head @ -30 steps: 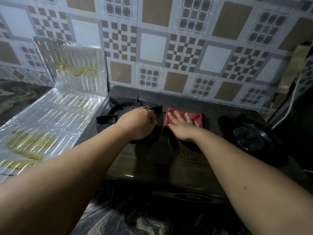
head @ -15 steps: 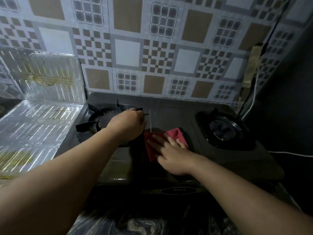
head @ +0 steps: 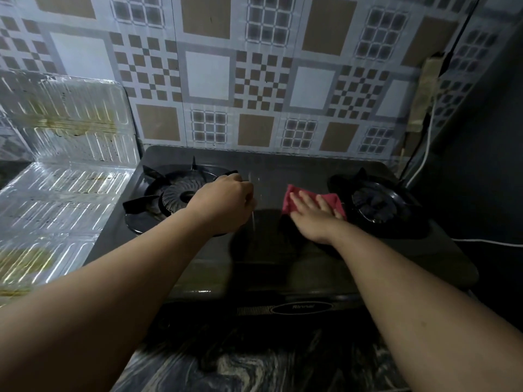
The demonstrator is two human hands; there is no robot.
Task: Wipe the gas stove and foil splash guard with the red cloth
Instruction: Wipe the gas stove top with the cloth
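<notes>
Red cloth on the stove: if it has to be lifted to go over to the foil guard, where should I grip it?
Probably pinch the red cloth at its bare left edge, coming from the left. It lies flat on the stove under the right hand, whose straight fingers cover its middle; the right burner crowds its right side.

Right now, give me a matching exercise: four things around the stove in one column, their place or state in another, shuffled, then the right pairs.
Things:
1. red cloth
2. left hand
3. foil splash guard
4. white cable

Places or states:
A. left of the stove, stained yellow
B. curled at the left burner's edge
C. pressed flat under the right hand
D. right of the stove

Pairs: 1-C, 2-B, 3-A, 4-D
</notes>
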